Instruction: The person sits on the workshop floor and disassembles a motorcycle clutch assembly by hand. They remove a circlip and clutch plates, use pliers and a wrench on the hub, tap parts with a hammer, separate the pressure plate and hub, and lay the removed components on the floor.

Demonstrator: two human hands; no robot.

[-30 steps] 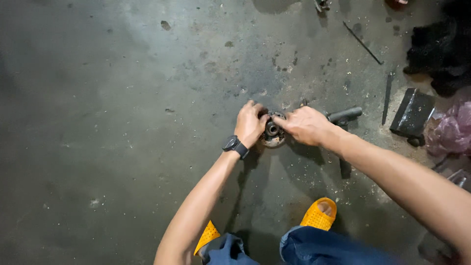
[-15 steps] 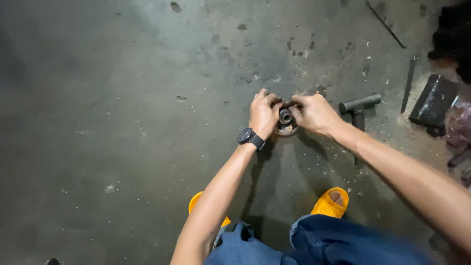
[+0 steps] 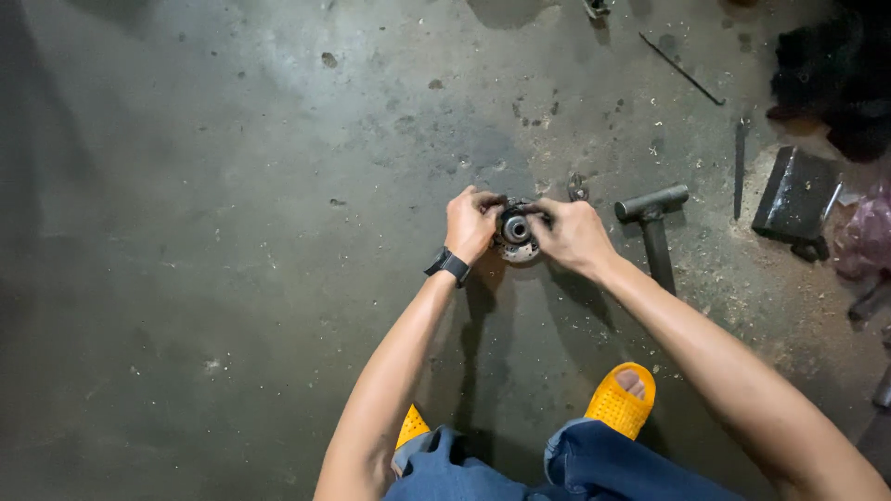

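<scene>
From the head camera, both hands close on a round metal part [image 3: 516, 232] lying on the concrete floor [image 3: 232, 232]. The left hand [image 3: 471, 223], a black watch [image 3: 449, 266] at its wrist, grips the part's left edge; the right hand [image 3: 574, 237] pinches its right side, fingers over the dark hub at its centre. Just right of the part lies a T-shaped metal tool [image 3: 654, 223]. Farther right sit a dark block [image 3: 794, 193] and a thin rod [image 3: 740, 167]. Below the part, yellow sandals [image 3: 620, 401] show. No container is visible.
</scene>
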